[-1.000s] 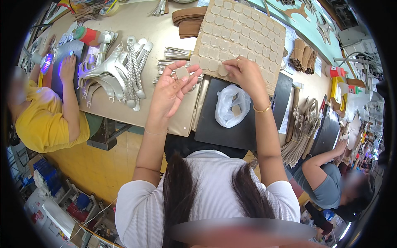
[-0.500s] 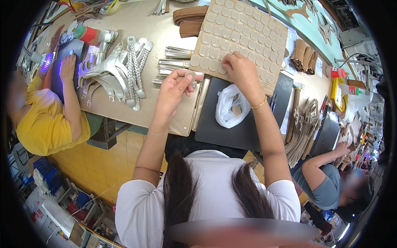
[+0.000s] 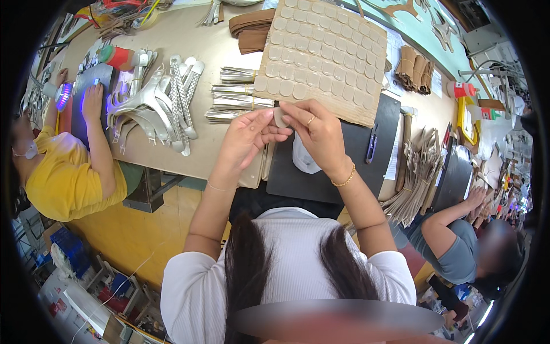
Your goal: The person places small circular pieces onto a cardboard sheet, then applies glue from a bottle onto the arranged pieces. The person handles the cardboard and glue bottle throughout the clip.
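Note:
A small beige oval pad (image 3: 281,118) is held between my two hands, above the near edge of a cardboard sheet. My left hand (image 3: 250,137) has its thumb and index finger at the pad's left side, the other fingers loosely curled. From the right, my right hand (image 3: 316,133) pinches the pad's other edge; a ring and a gold bracelet show on it. Rows of similar oval pads cover the cardboard sheet (image 3: 362,117) just beyond. Below my hands, a white plastic bag (image 3: 304,157) lies on a black board (image 3: 286,183), partly hidden by my right hand.
Bundles of thin silvery straps (image 3: 232,94) lie left of the cardboard. Farther left are silver shoe-strap pieces (image 3: 152,94) and a person in yellow (image 3: 74,172). Brown rolls (image 3: 413,71), a pen (image 3: 372,143), a hammer (image 3: 405,129) and bundled beige straps (image 3: 421,172) are right, with another person (image 3: 450,246).
My right hand has come from the cardboard sheet back toward my left hand and now grips the pad too. The cardboard has shifted slightly left, and the pen is now in view.

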`<action>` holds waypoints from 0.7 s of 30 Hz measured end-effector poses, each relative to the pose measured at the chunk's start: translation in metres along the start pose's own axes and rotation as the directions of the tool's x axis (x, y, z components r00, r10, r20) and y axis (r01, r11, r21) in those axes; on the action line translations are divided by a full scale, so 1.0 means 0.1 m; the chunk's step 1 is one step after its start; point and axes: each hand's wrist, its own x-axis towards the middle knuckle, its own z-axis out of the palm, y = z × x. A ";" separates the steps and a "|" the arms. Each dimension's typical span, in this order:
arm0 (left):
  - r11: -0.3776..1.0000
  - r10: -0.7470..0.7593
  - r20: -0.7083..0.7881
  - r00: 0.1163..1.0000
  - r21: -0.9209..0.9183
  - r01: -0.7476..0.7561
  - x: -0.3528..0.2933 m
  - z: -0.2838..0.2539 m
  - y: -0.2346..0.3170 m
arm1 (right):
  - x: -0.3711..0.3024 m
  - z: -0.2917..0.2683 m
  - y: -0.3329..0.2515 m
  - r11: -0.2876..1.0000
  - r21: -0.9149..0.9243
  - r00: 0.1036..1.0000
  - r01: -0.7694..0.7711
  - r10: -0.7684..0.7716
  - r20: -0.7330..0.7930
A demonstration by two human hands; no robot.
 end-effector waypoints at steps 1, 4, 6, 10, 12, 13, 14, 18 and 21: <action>0.999 -0.033 0.032 0.999 -0.021 0.034 -0.01 -0.01 -0.02 | -0.05 -0.01 0.00 1.000 -0.009 1.000 0.015 -0.015 -0.012; 0.988 -0.103 0.118 0.988 -0.099 0.115 -0.04 -0.01 -0.10 | -0.18 -0.05 -0.01 0.996 0.082 0.998 -0.031 0.035 -0.043; 0.976 -0.128 0.145 0.981 -0.159 0.151 -0.05 0.02 -0.20 | -0.25 -0.07 0.01 0.986 0.152 0.995 -0.073 0.082 -0.054; 0.955 -0.134 0.172 0.976 -0.241 0.174 -0.03 0.04 -0.30 | -0.33 -0.11 0.07 0.923 0.335 0.979 -0.189 0.203 -0.007; 0.951 -0.105 0.147 0.984 -0.276 0.142 0.00 0.06 -0.36 | -0.30 -0.12 0.12 0.886 0.384 0.957 -0.261 0.290 -0.018; 0.970 -0.077 0.106 0.991 -0.222 0.099 0.03 0.05 -0.35 | -0.27 -0.13 0.16 0.860 0.400 0.936 -0.316 0.350 -0.014; 0.985 -0.045 0.066 0.997 -0.166 0.056 0.07 0.05 -0.34 | -0.23 -0.16 0.21 0.872 0.331 0.920 -0.361 0.391 -0.027; 0.969 0.077 -0.086 0.993 0.241 -0.054 0.13 0.06 -0.25 | 0.01 -0.23 0.46 0.880 0.088 0.875 -0.467 0.475 -0.098; 0.963 0.164 -0.115 0.980 0.235 -0.134 0.12 0.11 -0.21 | 0.11 -0.19 0.60 0.896 -0.051 0.897 -0.441 0.439 -0.045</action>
